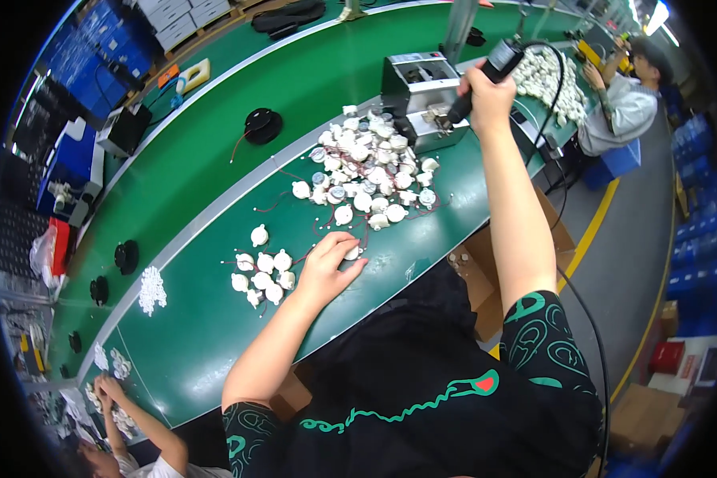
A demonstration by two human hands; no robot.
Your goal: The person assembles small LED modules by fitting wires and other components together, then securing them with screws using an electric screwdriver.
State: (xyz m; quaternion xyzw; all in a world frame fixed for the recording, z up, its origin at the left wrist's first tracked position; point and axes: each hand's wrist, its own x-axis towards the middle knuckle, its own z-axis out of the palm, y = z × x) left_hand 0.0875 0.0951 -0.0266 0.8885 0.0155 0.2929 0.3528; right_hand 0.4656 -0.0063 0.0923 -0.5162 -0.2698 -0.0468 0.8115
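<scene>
My right hand (490, 102) is raised and wrapped around a black and silver electric screwdriver (503, 57), whose cable loops off to the right. The lower end of the screwdriver is at the front of a metal screw feeder box (432, 119). Low on the green bench, my left hand (325, 271) has its fingers around a small round white motor (353, 253), partly covered by the fingers. Beyond that hand lies a large pile of similar white motors (362, 155) with thin red wires. A smaller group of white motors (264, 275) sits to its left.
A green conveyor belt (327, 72) runs behind the bench (191, 350), with black round parts (263, 126) on it. Small white pieces (152, 290) lie at the left. Co-workers sit at far right (625, 103) and lower left (147, 438). A cardboard box (486, 279) stands below the bench edge.
</scene>
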